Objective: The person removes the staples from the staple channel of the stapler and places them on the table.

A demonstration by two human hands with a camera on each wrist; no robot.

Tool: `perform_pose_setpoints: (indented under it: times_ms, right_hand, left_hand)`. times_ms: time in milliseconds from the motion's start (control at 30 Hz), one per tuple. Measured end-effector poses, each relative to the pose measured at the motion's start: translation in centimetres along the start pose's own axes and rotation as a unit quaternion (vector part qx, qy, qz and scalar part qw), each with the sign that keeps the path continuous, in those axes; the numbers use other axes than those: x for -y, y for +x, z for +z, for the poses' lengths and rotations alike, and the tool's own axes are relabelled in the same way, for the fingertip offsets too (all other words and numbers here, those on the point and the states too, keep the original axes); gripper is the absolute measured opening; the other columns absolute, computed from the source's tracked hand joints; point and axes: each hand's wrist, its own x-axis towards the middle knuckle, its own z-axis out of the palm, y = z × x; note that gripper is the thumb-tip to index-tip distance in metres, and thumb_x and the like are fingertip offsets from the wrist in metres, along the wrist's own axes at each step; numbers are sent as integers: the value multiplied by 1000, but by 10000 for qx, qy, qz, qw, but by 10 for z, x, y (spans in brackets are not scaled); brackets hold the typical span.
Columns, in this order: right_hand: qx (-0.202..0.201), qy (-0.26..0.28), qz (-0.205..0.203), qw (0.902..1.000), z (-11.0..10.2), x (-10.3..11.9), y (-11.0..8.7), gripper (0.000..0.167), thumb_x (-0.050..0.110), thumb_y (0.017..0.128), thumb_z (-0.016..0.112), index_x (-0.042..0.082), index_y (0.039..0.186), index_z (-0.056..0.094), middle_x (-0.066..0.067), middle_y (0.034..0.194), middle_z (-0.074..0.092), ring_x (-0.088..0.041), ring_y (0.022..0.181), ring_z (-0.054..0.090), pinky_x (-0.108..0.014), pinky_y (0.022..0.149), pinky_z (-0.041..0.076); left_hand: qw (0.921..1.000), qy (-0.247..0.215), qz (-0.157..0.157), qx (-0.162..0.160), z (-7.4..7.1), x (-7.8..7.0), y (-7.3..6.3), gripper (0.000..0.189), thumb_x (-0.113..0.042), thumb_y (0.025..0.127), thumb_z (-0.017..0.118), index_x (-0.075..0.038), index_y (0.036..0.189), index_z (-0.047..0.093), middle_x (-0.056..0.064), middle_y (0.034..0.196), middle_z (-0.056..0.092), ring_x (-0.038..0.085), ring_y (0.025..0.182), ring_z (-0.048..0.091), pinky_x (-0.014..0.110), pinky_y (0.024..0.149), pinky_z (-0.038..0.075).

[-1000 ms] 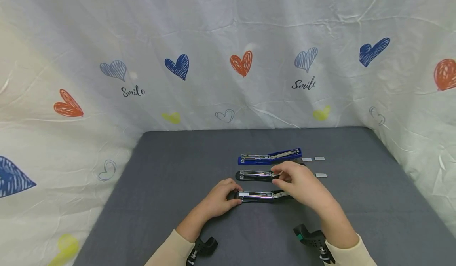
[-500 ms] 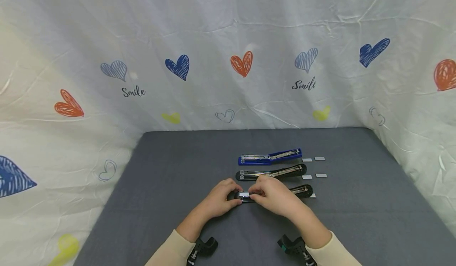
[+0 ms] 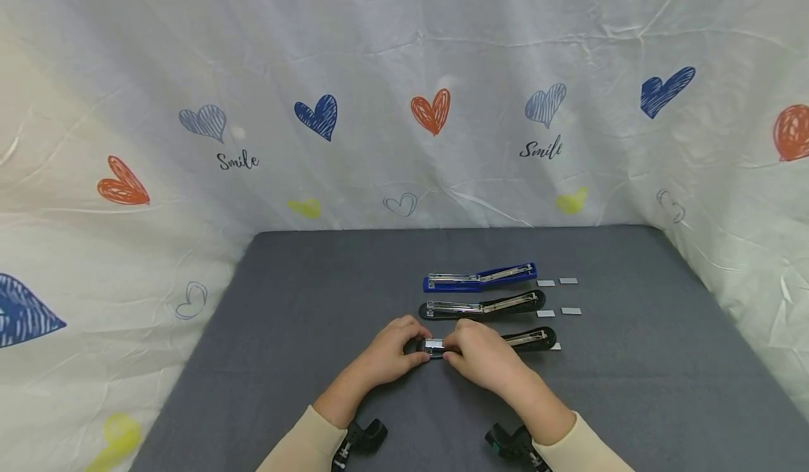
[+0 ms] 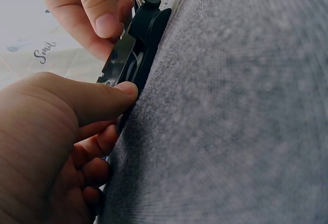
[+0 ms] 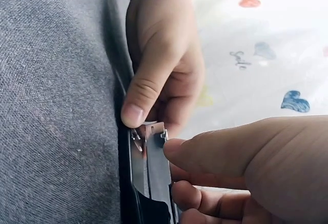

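The nearest of three opened-out staplers is a black stapler (image 3: pixel 534 339), lying on the grey cloth with its top arm folded back to the right. My left hand (image 3: pixel 388 352) grips its left end between thumb and fingers. At the middle of its metal staple channel (image 5: pixel 156 157), my right hand (image 3: pixel 487 352) pinches with curled fingers, the thumb tip against the channel's side in the right wrist view. A short strip of staples (image 3: pixel 434 344) shows at the channel's left end, between the hands. The right hand covers the stapler's middle in the head view.
Behind lie a second black stapler (image 3: pixel 483 307) and a blue stapler (image 3: pixel 480 278), both opened out. Several small pale staple strips (image 3: pixel 571 311) lie right of them; one is partly hidden by the nearest stapler. A white printed curtain (image 3: pixel 373 170) stands behind the table.
My right hand has moved left and down from the folded-back arm side to the middle of the nearest stapler, uncovering the second stapler. The left hand has kept its grip.
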Motion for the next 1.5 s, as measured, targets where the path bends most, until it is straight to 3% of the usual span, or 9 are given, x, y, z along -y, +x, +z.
perform_pose_setpoints:
  times_ms: [200, 567, 867, 1267, 1400, 1500]
  right_hand:
    - [-37, 72, 148, 9999, 2, 1, 2, 6, 16, 91, 79, 11, 92, 81, 7, 76, 50, -9, 63, 44, -29, 58, 40]
    - [-379, 816, 920, 9917, 7, 2, 3, 8, 13, 90, 79, 14, 82, 77, 6, 76, 56, -8, 66, 48, -31, 62, 43]
    - [-529, 590, 1195, 9897, 8, 7, 2, 9, 18, 90, 78, 16, 82, 80, 6, 79, 62, -7, 63, 49, -31, 59, 44]
    - [-782, 1088, 1184, 9839, 14, 8, 5, 11, 18, 92, 78, 18, 81, 77, 12, 70, 60, -6, 59, 50, -30, 58, 44]
    - [-929, 1147, 1084, 9831, 16, 7, 6, 4, 16, 91, 80, 14, 91, 76, 12, 72, 63, -5, 61, 53, -30, 60, 46]
    - [-961, 1162, 860, 9848, 18, 6, 7, 12, 15, 89, 81, 10, 99, 78, 11, 75, 64, -5, 63, 54, -30, 62, 47]
  left_hand:
    - [10000, 16, 65, -32, -2, -1, 0, 27, -24, 94, 78, -17, 119, 72, -8, 105, 59, 11, 97, 54, 35, 89, 48]
    - [9999, -21, 106, -61, -1, -1, -1, 26, -23, 94, 78, -15, 118, 73, -8, 103, 59, 11, 96, 54, 35, 89, 48]
    - [10000, -26, 57, -78, 0, -1, 0, 26, -23, 93, 79, -16, 117, 73, -9, 103, 59, 10, 95, 54, 35, 88, 47]
    - [9997, -72, 167, -141, 2, 1, -1, 25, -21, 93, 79, -15, 116, 73, -7, 104, 60, 11, 96, 55, 35, 89, 48]
    - [9997, -68, 198, -138, 1, 1, -1, 26, -22, 93, 79, -15, 117, 72, -6, 104, 60, 12, 96, 55, 35, 89, 48]
    - [9998, -61, 177, -101, 1, 0, -1, 26, -22, 94, 78, -15, 118, 72, -6, 105, 60, 12, 97, 55, 35, 89, 48]
